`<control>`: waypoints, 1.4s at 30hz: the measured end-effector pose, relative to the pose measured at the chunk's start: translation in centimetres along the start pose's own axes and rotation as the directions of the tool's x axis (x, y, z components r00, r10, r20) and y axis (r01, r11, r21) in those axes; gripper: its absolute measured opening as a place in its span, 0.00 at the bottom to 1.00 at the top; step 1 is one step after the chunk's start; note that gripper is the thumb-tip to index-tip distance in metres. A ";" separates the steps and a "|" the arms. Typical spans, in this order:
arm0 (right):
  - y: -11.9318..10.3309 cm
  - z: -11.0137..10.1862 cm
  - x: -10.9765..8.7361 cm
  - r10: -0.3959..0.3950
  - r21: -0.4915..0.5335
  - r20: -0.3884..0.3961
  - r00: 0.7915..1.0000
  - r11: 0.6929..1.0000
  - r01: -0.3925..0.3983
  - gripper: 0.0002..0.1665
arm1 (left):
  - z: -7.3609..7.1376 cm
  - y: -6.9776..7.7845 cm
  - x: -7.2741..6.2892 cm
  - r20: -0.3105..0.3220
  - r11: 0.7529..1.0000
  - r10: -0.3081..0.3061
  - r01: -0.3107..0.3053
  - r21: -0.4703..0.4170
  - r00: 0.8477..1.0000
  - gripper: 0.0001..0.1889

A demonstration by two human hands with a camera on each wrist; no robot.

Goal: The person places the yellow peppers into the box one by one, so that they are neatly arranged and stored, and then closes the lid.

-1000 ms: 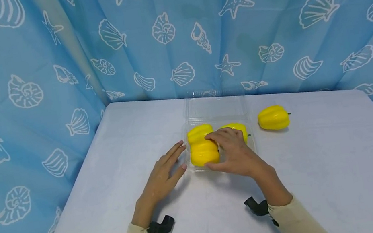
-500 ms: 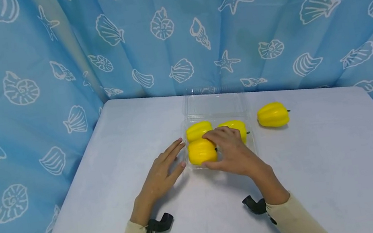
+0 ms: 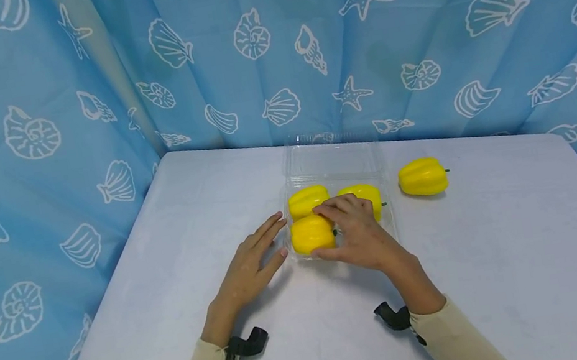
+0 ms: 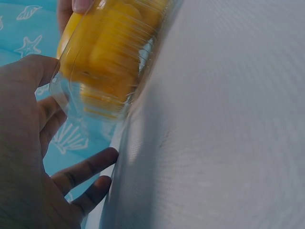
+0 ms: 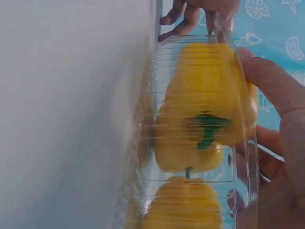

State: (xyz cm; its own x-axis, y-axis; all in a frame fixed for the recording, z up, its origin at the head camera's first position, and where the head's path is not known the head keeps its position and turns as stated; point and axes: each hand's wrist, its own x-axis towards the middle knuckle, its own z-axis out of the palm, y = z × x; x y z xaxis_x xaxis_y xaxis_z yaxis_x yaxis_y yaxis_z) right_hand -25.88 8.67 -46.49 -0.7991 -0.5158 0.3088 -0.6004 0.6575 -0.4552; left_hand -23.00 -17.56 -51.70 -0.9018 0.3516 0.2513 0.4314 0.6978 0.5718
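A clear plastic clamshell box (image 3: pixel 391 214) lies open on the white table, its lid (image 3: pixel 333 160) tipped back. Three yellow peppers are inside: two at the back (image 3: pixel 307 199) (image 3: pixel 363 193) and one at the front left (image 3: pixel 310 234). My right hand (image 3: pixel 350 230) reaches over that front pepper with thumb and fingers curled round it; the right wrist view shows the thumb (image 5: pixel 274 86) against the pepper (image 5: pixel 205 95). My left hand (image 3: pixel 256 260) lies flat with straight fingers touching the box's left wall (image 4: pixel 95 102). A fourth yellow pepper (image 3: pixel 422 176) sits on the table to the right.
A blue curtain with white shells and starfish (image 3: pixel 60 134) closes in the table at the back and on both sides. The white table top (image 3: pixel 507 271) stretches to the right and front of the box.
My right hand has pressed the front pepper a little lower and further into the box's front left corner. The left hand stays at the box's side.
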 end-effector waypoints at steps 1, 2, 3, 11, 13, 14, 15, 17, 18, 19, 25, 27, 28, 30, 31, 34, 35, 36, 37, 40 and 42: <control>0.1 0.1 0.0 0.010 0.003 0.003 1.000 1.000 -0.010 0.45 | 0.0 0.0 0.0 0.001 1.000 0.001 -0.001 0.001 1.000 0.31; 0.1 0.1 0.0 0.017 0.006 0.003 1.000 1.000 -0.017 0.45 | 0.0 0.0 0.0 0.001 1.000 0.002 -0.002 0.001 1.000 0.31; 0.2 0.1 0.0 0.023 0.009 0.003 1.000 1.000 -0.023 0.45 | 0.0 -0.1 0.0 0.003 1.000 0.001 -0.001 0.002 1.000 0.31; 0.7 0.4 0.0 0.021 0.046 -0.003 1.000 0.999 -0.021 0.41 | 0.0 0.0 0.0 0.003 1.000 -0.007 0.007 0.003 1.000 0.31; 0.8 0.5 0.0 0.015 0.049 -0.008 1.000 0.999 -0.015 0.40 | 0.0 0.0 0.0 0.002 1.000 -0.003 0.003 0.002 1.000 0.31; 0.8 0.5 0.0 0.015 0.048 -0.009 1.000 0.999 -0.015 0.40 | 0.0 0.0 0.0 0.002 1.000 0.000 0.000 0.002 1.000 0.31; 0.8 0.6 0.0 0.016 0.048 -0.010 1.000 0.999 -0.015 0.39 | 0.0 0.0 0.0 0.002 1.000 0.003 -0.003 0.003 1.000 0.31; 0.8 0.6 0.0 0.022 0.045 -0.007 1.000 0.999 -0.021 0.39 | 0.0 0.0 0.0 0.002 1.000 0.008 -0.008 0.004 1.000 0.31; 0.8 0.6 0.1 0.026 0.044 -0.003 1.000 0.999 -0.026 0.39 | 0.0 0.0 0.1 0.002 1.000 0.010 -0.010 0.004 1.000 0.31; 0.7 0.6 0.1 0.031 0.044 0.001 1.000 0.999 -0.031 0.39 | 0.0 0.0 0.1 0.002 1.000 0.012 -0.012 0.005 1.000 0.31; 0.5 0.5 0.1 0.053 0.032 0.028 0.998 0.998 -0.053 0.39 | -0.1 0.0 0.0 -0.001 1.000 0.008 -0.008 -0.002 1.000 0.31; 0.5 0.4 0.0 0.049 0.025 0.034 0.998 0.998 -0.050 0.40 | 0.0 0.1 0.0 0.000 1.000 0.008 -0.008 -0.001 1.000 0.31; 0.5 0.3 0.0 0.047 0.021 0.040 0.998 0.999 -0.048 0.40 | 0.0 0.1 0.0 0.000 1.000 0.006 -0.006 -0.001 1.000 0.31; 0.5 0.1 -0.1 0.042 0.012 0.055 0.998 0.999 -0.043 0.41 | 0.0 0.1 -0.1 -0.001 1.000 0.004 -0.004 0.000 1.000 0.31; 0.5 0.0 -0.1 0.040 0.011 0.063 0.997 0.999 -0.041 0.42 | 0.0 0.1 -0.1 0.000 1.000 0.003 -0.003 0.002 1.000 0.31; 0.5 -0.5 -0.2 0.043 0.013 0.077 0.996 0.999 -0.044 0.43 | 0.0 0.2 -0.2 0.001 1.000 0.003 -0.003 0.006 1.000 0.31; 0.6 -0.8 -0.2 0.045 0.020 0.077 0.996 0.999 -0.046 0.42 | 0.0 0.2 -0.2 0.001 1.000 0.005 -0.005 0.007 1.000 0.31; 0.6 -1.0 -0.2 0.046 0.029 0.075 0.996 0.998 -0.048 0.42 | 0.0 0.2 -0.1 0.000 1.000 0.007 -0.007 0.007 1.000 0.31; 0.6 -1.3 -0.2 0.048 0.033 0.070 0.996 0.998 -0.051 0.41 | 0.0 0.2 -0.1 0.000 1.000 0.010 -0.010 0.007 1.000 0.31; 0.9 -2.1 -0.3 0.050 0.055 0.053 0.997 0.997 -0.053 0.39 | 0.0 0.2 0.0 -0.006 1.000 0.023 -0.023 0.000 1.000 0.30; 1.1 -2.5 -0.5 0.053 0.074 0.042 0.998 0.996 -0.056 0.36 | 0.0 0.2 0.0 -0.011 1.000 0.029 -0.029 -0.006 1.000 0.30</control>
State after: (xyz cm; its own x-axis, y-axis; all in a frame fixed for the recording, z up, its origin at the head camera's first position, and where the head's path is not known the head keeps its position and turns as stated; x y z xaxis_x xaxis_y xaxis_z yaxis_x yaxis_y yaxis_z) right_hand -26.25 11.03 -45.06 -0.8279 -0.5026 0.2489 -0.5505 0.6432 -0.5323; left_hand -22.91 -17.42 -51.57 -0.8891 0.3648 0.2763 0.4573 0.6838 0.5686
